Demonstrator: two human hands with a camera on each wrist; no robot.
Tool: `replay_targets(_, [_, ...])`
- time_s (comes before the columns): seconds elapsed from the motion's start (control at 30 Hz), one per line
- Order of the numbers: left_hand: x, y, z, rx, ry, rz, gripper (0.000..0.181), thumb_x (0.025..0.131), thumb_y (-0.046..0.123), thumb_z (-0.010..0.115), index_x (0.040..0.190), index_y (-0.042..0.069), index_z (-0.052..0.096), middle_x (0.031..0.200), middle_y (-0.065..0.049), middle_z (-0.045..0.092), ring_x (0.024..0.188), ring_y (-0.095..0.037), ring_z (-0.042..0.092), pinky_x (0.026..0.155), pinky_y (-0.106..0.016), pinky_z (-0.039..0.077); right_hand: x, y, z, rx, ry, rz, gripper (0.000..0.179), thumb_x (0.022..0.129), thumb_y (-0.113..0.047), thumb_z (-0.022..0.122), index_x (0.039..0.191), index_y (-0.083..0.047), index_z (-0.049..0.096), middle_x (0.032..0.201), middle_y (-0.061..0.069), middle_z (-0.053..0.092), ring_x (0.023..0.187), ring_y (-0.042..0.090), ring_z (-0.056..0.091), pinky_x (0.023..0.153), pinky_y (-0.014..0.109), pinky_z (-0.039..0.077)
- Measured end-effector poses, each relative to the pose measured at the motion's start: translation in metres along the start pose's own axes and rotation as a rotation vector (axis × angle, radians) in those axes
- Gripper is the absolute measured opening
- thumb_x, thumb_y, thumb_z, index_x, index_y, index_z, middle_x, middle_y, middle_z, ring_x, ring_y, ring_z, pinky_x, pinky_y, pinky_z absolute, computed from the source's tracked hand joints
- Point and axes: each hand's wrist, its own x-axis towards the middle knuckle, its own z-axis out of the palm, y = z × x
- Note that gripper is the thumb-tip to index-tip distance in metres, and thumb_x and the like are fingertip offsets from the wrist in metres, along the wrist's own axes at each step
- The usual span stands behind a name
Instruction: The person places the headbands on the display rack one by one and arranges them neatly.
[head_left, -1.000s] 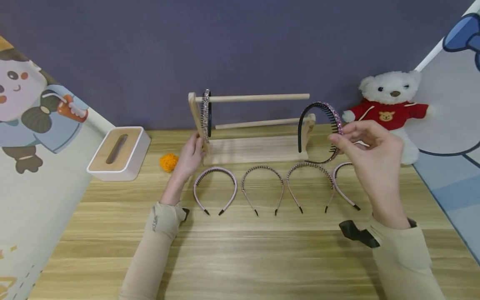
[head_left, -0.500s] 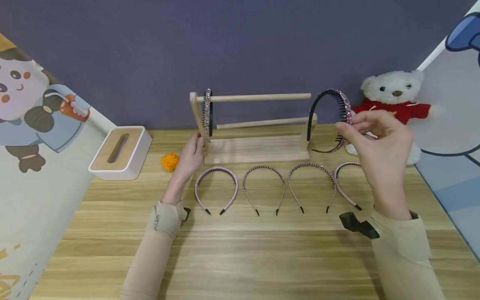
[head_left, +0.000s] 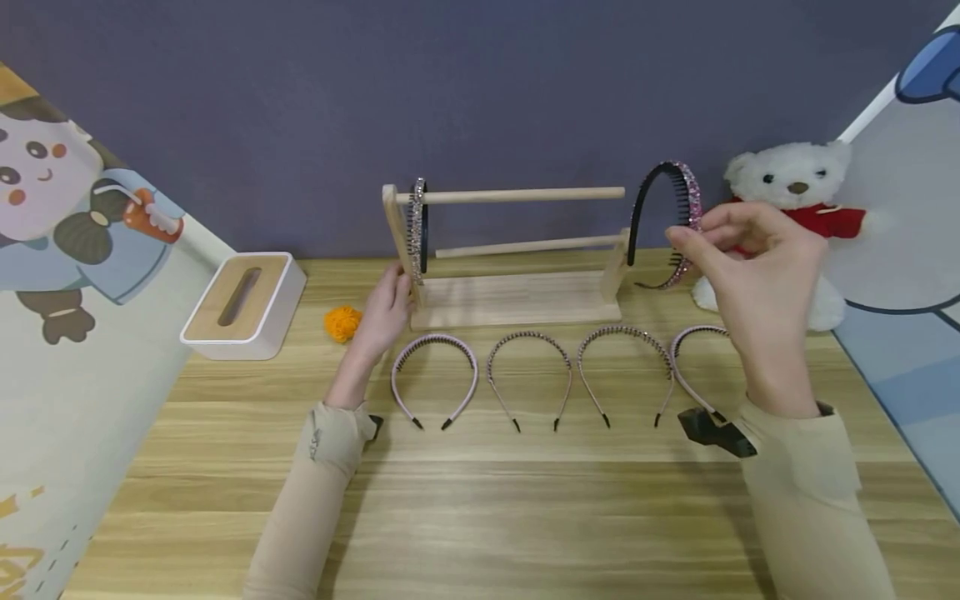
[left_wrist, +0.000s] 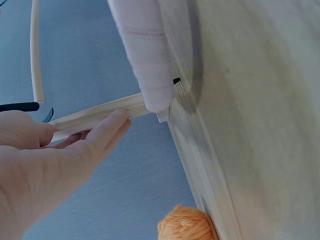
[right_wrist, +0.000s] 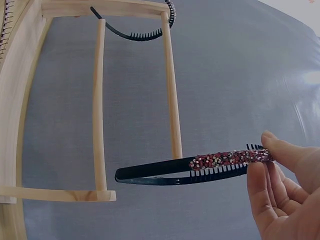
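Observation:
My right hand (head_left: pixel 765 292) pinches a black toothed headband with pink rhinestones (head_left: pixel 692 196) between thumb and fingers. That headband is in the air near the free right end of the upper rod (head_left: pixel 525 195); in the right wrist view its black end (right_wrist: pixel 150 170) points left. My left hand (head_left: pixel 381 317) grips the left upright of the wooden rack (head_left: pixel 517 300), and the left wrist view shows fingers along that upright (left_wrist: pixel 95 116). A black headband with silver rhinestones (head_left: pixel 417 229) hangs on the upper rod beside the left upright.
Several headbands lie in a row before the rack, including a lilac one (head_left: pixel 435 338) and a thin beaded one (head_left: pixel 528 335). A tissue box (head_left: pixel 217 308) and orange yarn ball (head_left: pixel 342 324) are left. A white teddy bear (head_left: pixel 795 171) sits right, against the wall.
My right hand has raised the pink rhinestone headband and moved it slightly right, from in front of the rack's right upright to near the upper rod's end. The left hand keeps its grip.

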Motion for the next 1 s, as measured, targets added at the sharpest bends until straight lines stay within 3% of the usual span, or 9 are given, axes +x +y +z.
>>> replay_targets(0.33, [-0.001, 0.000, 0.001, 0.003, -0.003, 0.003, 0.042, 0.119, 0.020, 0.032, 0.151, -0.004, 0.047, 0.135, -0.028, 0.058, 0.118, -0.041, 0.061, 0.104, -0.054, 0.058, 0.010, 0.002, 0.012, -0.007, -0.014, -0.028, 0.020, 0.087, -0.012, 0.092, 0.094, -0.001, 0.077, 0.074, -0.006, 0.069, 0.065, 0.011, 0.055, 0.057, 0.022, 0.041])
replay_targets(0.73, [0.000, 0.000, 0.001, 0.024, -0.002, 0.025, 0.042, 0.119, 0.019, 0.032, 0.151, -0.005, 0.046, 0.132, -0.028, 0.058, 0.113, -0.038, 0.061, 0.101, -0.053, 0.059, 0.014, -0.001, 0.024, -0.017, -0.060, -0.056, 0.022, 0.089, -0.013, 0.091, 0.094, 0.001, 0.076, 0.074, -0.009, 0.068, 0.071, 0.009, 0.064, 0.071, 0.017, 0.056])
replay_targets(1.0, [0.001, -0.001, 0.001, -0.018, -0.007, 0.009, 0.042, 0.119, 0.018, 0.032, 0.152, -0.005, 0.045, 0.132, -0.030, 0.058, 0.118, -0.042, 0.061, 0.105, -0.053, 0.058, 0.015, -0.003, 0.034, 0.007, -0.082, -0.043, 0.020, 0.088, -0.017, 0.093, 0.093, -0.006, 0.077, 0.074, -0.010, 0.069, 0.070, 0.008, 0.062, 0.067, 0.018, 0.050])
